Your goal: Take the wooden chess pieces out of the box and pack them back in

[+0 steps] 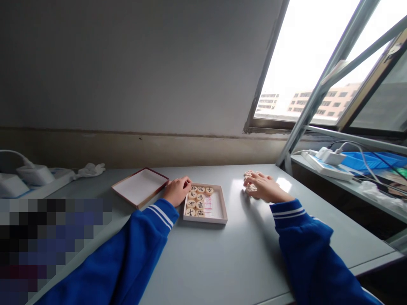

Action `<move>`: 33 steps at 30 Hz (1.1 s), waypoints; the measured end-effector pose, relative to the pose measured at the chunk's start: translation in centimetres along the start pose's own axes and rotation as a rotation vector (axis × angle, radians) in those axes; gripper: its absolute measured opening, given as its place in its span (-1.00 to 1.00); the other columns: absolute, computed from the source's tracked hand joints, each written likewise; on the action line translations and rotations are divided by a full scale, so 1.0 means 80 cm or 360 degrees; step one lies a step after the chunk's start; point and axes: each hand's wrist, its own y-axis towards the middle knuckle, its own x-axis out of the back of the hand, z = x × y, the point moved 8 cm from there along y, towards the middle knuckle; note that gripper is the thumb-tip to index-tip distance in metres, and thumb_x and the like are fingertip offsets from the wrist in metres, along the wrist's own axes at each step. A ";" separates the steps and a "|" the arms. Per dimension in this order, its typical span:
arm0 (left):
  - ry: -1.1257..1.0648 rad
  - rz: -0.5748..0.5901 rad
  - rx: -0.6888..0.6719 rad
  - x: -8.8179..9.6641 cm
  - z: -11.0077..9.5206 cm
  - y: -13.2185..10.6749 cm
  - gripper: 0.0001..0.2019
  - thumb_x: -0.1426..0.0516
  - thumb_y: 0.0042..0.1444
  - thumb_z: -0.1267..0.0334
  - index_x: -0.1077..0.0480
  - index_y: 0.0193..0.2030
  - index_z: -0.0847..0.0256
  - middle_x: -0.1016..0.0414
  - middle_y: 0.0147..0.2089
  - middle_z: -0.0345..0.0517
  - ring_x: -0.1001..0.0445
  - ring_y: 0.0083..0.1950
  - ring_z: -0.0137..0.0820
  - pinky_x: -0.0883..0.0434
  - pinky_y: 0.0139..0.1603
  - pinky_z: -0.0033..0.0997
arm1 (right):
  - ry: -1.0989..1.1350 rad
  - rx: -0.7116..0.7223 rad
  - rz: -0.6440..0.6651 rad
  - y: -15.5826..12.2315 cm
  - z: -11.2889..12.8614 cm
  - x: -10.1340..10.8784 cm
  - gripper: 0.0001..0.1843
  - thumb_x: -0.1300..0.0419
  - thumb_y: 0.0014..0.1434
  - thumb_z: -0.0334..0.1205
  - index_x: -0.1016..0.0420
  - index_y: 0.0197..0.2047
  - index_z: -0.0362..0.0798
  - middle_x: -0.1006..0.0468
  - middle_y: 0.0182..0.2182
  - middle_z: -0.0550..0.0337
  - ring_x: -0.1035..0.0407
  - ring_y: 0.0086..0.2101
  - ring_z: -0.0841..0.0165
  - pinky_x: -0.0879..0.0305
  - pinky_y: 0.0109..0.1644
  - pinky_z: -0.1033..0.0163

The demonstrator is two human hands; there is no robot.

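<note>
A shallow white box [205, 220] lies on the grey table. Black-marked xiangqi pieces [200, 197] lie flat in it, in two columns on the left plus one piece at the top of a third column. My left hand [177, 190] is closed at the box's upper left corner, its fingers curled over the wall. Off to the right, my right hand [263, 187] reaches over a small pile of xiangqi pieces [248, 173], fingers bent and a little apart. The hand covers much of this pile, and no piece shows clearly gripped.
Left of the box lies a lid [140, 186] with a dark red edge, inside up. Power strips with plugs stand at the far left [57, 180] and on the right-hand shelf [327, 163], near a blue tray [369, 161]. A metal post [299, 127] rises at the table's back right corner.
</note>
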 end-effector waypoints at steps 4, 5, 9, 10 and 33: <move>-0.0007 -0.0003 -0.0022 0.001 -0.002 0.000 -0.80 0.10 0.08 0.26 -0.33 -0.33 0.16 -0.48 -0.28 -0.17 -0.40 -0.21 -0.34 -0.21 -0.15 -0.34 | 0.0377 0.0295 0.0070 0.002 0.059 0.000 -0.69 -0.12 0.01 -0.20 -0.33 -0.11 0.05 -0.37 -0.17 0.13 -0.24 -0.15 0.27 -0.14 -0.10 0.12; -0.0009 -0.0004 -0.0027 0.001 -0.002 0.000 -0.80 0.10 0.08 0.26 -0.33 -0.33 0.16 -0.48 -0.29 -0.17 -0.40 -0.22 -0.35 -0.21 -0.15 -0.35 | 0.0479 0.0393 0.0062 0.002 0.081 0.002 -0.69 -0.10 0.05 -0.21 -0.31 -0.09 0.04 -0.36 -0.16 0.14 -0.25 -0.16 0.31 -0.15 -0.10 0.16; 0.0004 -0.0004 -0.0019 0.001 -0.002 0.001 -0.81 0.09 0.07 0.27 -0.34 -0.33 0.16 -0.49 -0.29 -0.17 -0.40 -0.21 -0.37 -0.22 -0.18 -0.40 | 0.0521 0.0614 0.0011 -0.001 0.142 -0.001 -0.73 -0.07 0.10 -0.25 -0.32 -0.09 0.09 -0.34 -0.11 0.16 -0.25 -0.15 0.34 -0.09 -0.12 0.18; 0.0009 -0.0003 -0.0015 0.000 -0.002 0.001 -0.81 0.08 0.07 0.27 -0.34 -0.32 0.15 -0.49 -0.28 -0.17 -0.40 -0.20 -0.37 -0.22 -0.18 -0.41 | 0.0485 0.0626 0.0000 -0.001 0.148 -0.004 -0.73 -0.06 0.10 -0.26 -0.33 -0.09 0.10 -0.34 -0.12 0.16 -0.26 -0.16 0.34 -0.08 -0.13 0.19; -0.0010 0.0024 -0.0069 -0.003 -0.002 0.001 -0.81 0.13 0.09 0.26 -0.27 -0.36 0.15 -0.47 -0.26 -0.17 -0.38 -0.19 -0.37 -0.19 -0.22 -0.43 | 0.0250 0.0142 -0.0064 -0.045 0.022 0.023 -0.80 -0.12 0.02 -0.03 -0.38 -0.27 0.13 -0.38 -0.20 0.22 -0.21 -0.15 0.27 -0.05 -0.12 0.11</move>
